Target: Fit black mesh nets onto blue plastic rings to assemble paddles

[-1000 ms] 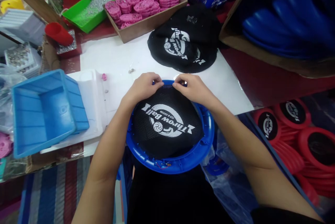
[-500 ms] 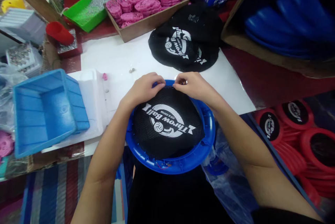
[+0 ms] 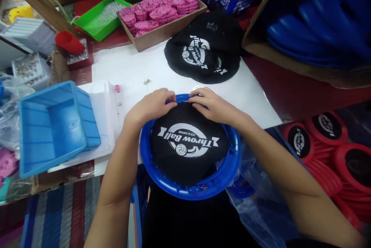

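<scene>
A blue plastic ring [image 3: 146, 166] rests at the table's near edge, over my lap. Across it lies a black mesh disc [image 3: 185, 135] printed "Throw Ball" in white. A small component with thin wires [image 3: 203, 188] shows in the ring's near side. At the far rim, my left hand [image 3: 158, 105] pinches the mesh edge between thumb and fingers. My right hand [image 3: 213, 105] has its fingertips on the same edge, a little to the right, thumb below and fingers slightly apart; its grip on the mesh seems closed. More black mesh discs [image 3: 203, 47] lie beyond on the white sheet.
A blue bin [image 3: 58, 124] stands at left on a white tray. Behind are a green tray [image 3: 100, 17] of small metal parts and a box of pink pieces [image 3: 159, 10]. At right are a carton of blue rings [image 3: 313, 35] and stacked red rings [image 3: 324, 166].
The ring and mesh have turned a little counterclockwise, the wired component shifting right. My right hand's fingers have spread somewhat along the rim. The whole view has shifted slightly.
</scene>
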Available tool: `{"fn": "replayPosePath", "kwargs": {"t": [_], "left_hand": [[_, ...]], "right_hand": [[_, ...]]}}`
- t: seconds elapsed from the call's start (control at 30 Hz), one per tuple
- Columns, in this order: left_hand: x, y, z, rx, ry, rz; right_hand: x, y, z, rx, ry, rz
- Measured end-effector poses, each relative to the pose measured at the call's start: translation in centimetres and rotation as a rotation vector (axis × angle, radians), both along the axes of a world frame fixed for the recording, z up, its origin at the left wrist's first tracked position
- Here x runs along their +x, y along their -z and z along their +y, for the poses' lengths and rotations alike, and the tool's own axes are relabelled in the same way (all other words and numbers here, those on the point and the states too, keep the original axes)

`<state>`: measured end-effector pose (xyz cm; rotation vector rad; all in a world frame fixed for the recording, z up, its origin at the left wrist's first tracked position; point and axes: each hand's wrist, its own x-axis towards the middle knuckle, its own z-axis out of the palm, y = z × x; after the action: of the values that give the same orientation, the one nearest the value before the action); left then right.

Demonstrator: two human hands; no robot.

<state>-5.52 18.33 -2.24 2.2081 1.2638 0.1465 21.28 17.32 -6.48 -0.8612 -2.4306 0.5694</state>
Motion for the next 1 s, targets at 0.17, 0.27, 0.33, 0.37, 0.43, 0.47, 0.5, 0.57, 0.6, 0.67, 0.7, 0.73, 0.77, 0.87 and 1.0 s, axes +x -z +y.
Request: {"fn": "replayPosePath", "kwargs": {"t": [0.17,0.27,0.33,0.37,0.43,0.47,0.5,0.57,0.6,0.67,0.7,0.73,0.77,0.87,1.0], "left_hand": [[-0.4,-0.8,-0.5,0.007,-0.007,0.075],[0.3,-0.6,-0.9,0.108,-0.01,0.034],[1.0,-0.2,-1.0,0.124,0.032,-0.02],[1.3,0.1,-0.9,0.129,0.062,-0.033],[1.8,0.8,-0.7,0.137,0.11,-0.041],[2.0,1.1,-0.5,0.14,0.12,-0.049],[2.1,1.3,-0.3,0.139,0.119,-0.066],[2.3,1.8,0.0,0.12,0.089,-0.123],[2.3,2.0,0.2,0.106,0.07,-0.155],[2.3,2.3,0.5,0.069,0.04,-0.206],[2.3,2.3,0.7,0.049,0.026,-0.223],[2.3,2.4,0.8,0.031,0.014,-0.233],[2.3,2.4,0.9,0.014,0.003,-0.24],[2.3,2.3,0.9,-0.014,-0.026,-0.242],[2.4,2.3,0.8,0.003,-0.038,-0.238]], "right_hand": [[-0.6,0.3,1.8,-0.059,-0.13,0.06],[-0.6,-0.2,1.2,-0.063,-0.031,0.127],[-0.6,-0.6,0.3,-0.045,0.068,0.109],[-0.6,-0.7,-0.2,-0.04,0.098,0.082],[-0.8,-0.7,-0.9,-0.041,0.126,0.036],[-1.0,-0.7,-1.0,-0.046,0.139,0.027],[-1.3,-0.6,-1.1,-0.051,0.157,0.028],[-1.8,-0.3,-0.8,-0.067,0.205,0.041],[-2.0,-0.1,-0.6,-0.083,0.226,0.046],[-2.4,0.0,-0.1,-0.124,0.251,0.055],[-2.5,0.0,0.1,-0.149,0.254,0.059],[-2.6,0.0,0.2,-0.17,0.251,0.066],[-2.6,-0.1,0.4,-0.188,0.244,0.074],[-2.8,-0.2,0.5,-0.215,0.221,0.107],[-2.7,-0.1,0.5,-0.245,0.206,0.17]]}}
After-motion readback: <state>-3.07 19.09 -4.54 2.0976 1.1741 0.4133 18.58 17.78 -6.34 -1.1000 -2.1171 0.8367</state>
